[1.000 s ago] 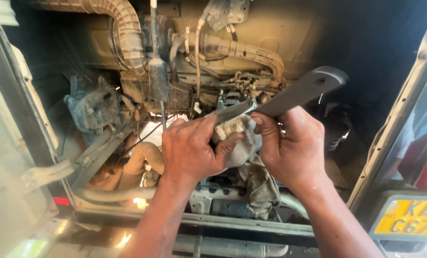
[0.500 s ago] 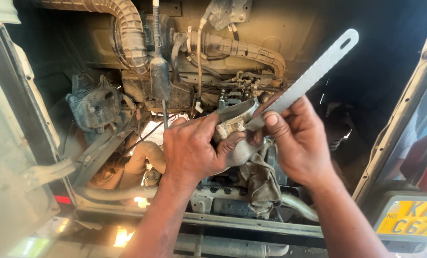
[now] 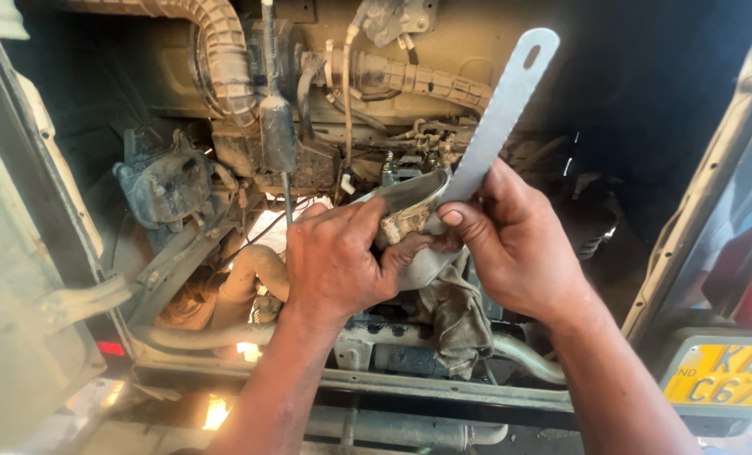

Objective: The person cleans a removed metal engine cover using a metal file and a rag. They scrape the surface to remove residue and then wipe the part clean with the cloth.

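While both hands are raised in front of the open engine bay, a scraping or cleaning step is judged to be in hand: a flat metal strip (image 3: 501, 114) is gripped near its lower end by the right hand (image 3: 519, 244), fingers closed round it with the thumb pressed flat on its face, and the blade slants up and to the right, its rounded top end pierced by a small slot. The strip is thin, pale grey and matt, with a faintly toothed edge (a saw blade, possibly; this cannot be told for certain). The left hand (image 3: 334, 261) is curled tight on a curved grey part (image 3: 410, 223), held just beside the strip's lower end and touching it; the part is smooth, bent like a shell or sleeve, with crusted tan residue along its exposed rim. A soiled rag (image 3: 460, 316) hangs below the hands. Behind them, a ribbed corrugated hose (image 3: 224, 59), dust-coated, bends down over the engine block (image 3: 309, 160), which is caked in dry brown grime. A yellow number plate (image 3: 725, 375) is seen at lower right. Next, a firm hold on the part and a shallow blade angle along the crusted rim would be called for, so the edge does not slip toward the left thumb.
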